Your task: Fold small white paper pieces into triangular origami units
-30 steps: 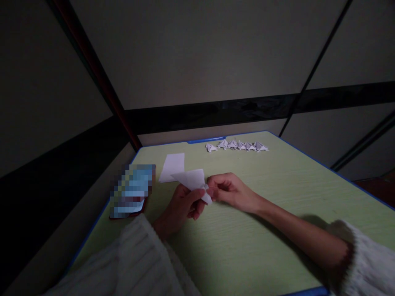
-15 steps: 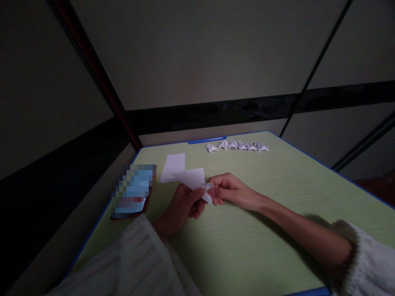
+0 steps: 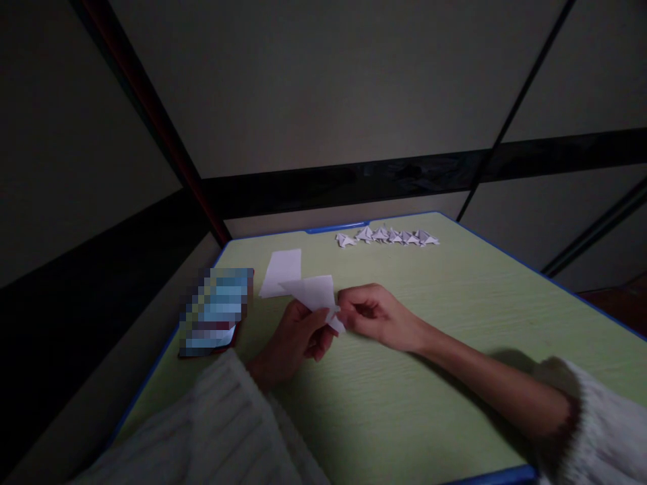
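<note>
The light is dim — darkest at left.

Matt white paper sheet point(image 3: 314, 291), ribbed knit sleeve point(image 3: 212, 417), smooth wood-grained tabletop point(image 3: 394, 411).

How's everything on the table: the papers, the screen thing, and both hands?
Held paper: partly folded
Left hand: closed on the held paper
Right hand: fingers curled at the paper's edge, grip unclear
Loose paper: lying flat
Paper figures: folded, in a row
Screen device: lying down, picture blurred
</note>
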Motion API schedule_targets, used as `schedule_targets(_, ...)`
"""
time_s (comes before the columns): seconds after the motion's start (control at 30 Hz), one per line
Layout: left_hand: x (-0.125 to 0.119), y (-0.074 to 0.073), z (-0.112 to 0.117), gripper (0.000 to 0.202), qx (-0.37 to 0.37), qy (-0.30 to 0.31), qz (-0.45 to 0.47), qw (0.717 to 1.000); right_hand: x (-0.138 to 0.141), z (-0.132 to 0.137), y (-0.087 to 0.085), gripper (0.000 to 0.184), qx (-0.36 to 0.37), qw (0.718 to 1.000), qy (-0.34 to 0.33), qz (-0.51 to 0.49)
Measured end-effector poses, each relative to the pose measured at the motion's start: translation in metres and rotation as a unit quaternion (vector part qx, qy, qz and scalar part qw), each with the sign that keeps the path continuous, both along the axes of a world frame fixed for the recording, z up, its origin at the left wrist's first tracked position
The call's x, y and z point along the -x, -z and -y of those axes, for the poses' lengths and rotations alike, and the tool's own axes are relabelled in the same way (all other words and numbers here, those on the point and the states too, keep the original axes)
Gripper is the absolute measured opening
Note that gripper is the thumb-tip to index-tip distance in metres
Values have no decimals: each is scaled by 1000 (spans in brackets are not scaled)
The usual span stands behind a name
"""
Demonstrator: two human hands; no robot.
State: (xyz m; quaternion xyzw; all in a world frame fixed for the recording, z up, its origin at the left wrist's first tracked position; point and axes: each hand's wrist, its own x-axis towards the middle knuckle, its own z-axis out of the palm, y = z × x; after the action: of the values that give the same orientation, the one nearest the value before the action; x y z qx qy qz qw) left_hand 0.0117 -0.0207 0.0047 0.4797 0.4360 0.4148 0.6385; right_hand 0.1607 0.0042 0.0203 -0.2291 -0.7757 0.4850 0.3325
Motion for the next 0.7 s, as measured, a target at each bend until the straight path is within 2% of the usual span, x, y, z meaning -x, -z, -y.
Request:
schedule_targets(0.07, -1, 0, 0, 25, -1, -13, 13, 1000, 1, 3, -1, 21, -90, 995, 38, 0)
schedule_targets(0.13, -2, 0, 1, 26, -4, -21, 22, 1000, 2, 3, -1, 19, -111, 992, 58, -5)
schedule_targets(0.17, -2, 0, 1, 26, -6, -24, 20, 999, 2, 2, 0, 17, -81, 995, 52, -9)
schedule_targets(0.27, -3, -1, 0, 28, -15, -24, 3, 1000, 2, -4, 1, 14, 76, 997, -12, -15)
schedule_targets(0.33, -2, -1, 0, 30, -21, -13, -6, 1000, 2, -7, 2, 13, 135, 989, -51, -21)
schedule_targets(0.57, -1, -1, 0, 21, 7, 18, 11, 1000, 0, -9, 1, 11, 154, 985, -61, -36)
schedule_targets(0.7, -1, -1, 0, 22, 19, 16, 7, 1000, 0, -8, 2, 11, 128, 990, -54, -25)
